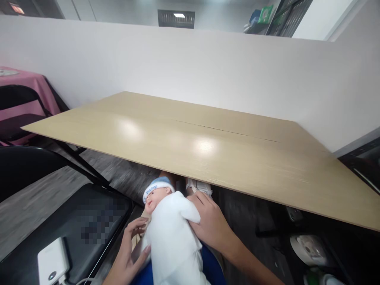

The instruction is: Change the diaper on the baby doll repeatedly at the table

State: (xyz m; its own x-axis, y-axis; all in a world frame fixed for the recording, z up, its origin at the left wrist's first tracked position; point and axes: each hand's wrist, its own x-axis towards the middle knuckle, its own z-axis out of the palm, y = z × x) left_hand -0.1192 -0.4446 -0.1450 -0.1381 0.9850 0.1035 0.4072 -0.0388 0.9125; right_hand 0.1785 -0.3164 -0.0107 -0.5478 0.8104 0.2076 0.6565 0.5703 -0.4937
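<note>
A baby doll (175, 237) in a white outfit lies face up on my lap, its head toward the table. It wears a blue and white knit hat (162, 183) with lettering on the band. My left hand (130, 247) is cupped beside the doll at the left, fingers and thumb apart, the thumb against the white cloth. Over on the right, my right hand (209, 219) has its fingers bent around the doll's raised sleeve and side. Part of that grip is hidden behind the sleeve. Blue clothing (212, 265) shows beneath the doll.
A wooden table (166, 138) stretches ahead, its front edge just beyond the doll. At left, a black folding chair (89, 209) bears a white power bank (53, 261) with a cable. A pink-covered table (32, 85) stands farther left. Under the table at right lies a white round item (308, 249).
</note>
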